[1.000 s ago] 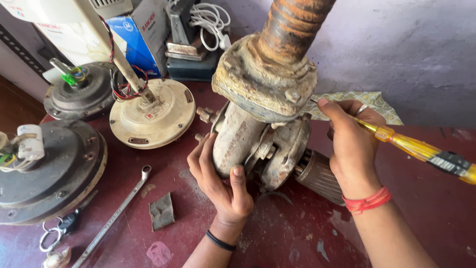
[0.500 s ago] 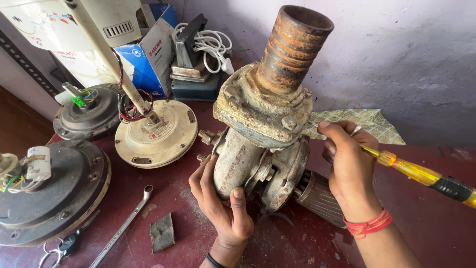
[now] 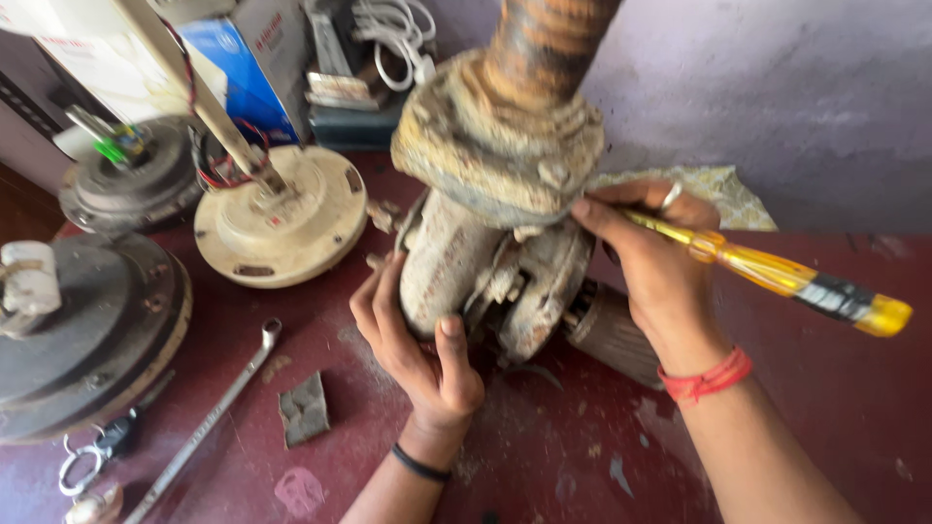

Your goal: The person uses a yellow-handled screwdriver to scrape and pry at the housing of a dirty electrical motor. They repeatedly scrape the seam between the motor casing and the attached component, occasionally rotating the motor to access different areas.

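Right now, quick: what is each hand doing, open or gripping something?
Left hand: open, palm and fingers pressed against the rusty pump body, steadying it.
Right hand: closed around a yellow-handled screwdriver, its tip end at the pump.

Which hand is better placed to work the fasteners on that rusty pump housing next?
Right. The right hand grips the yellow-handled screwdriver, its tip end at the rusty metal pump housing. The left hand is busy bracing the housing from below.
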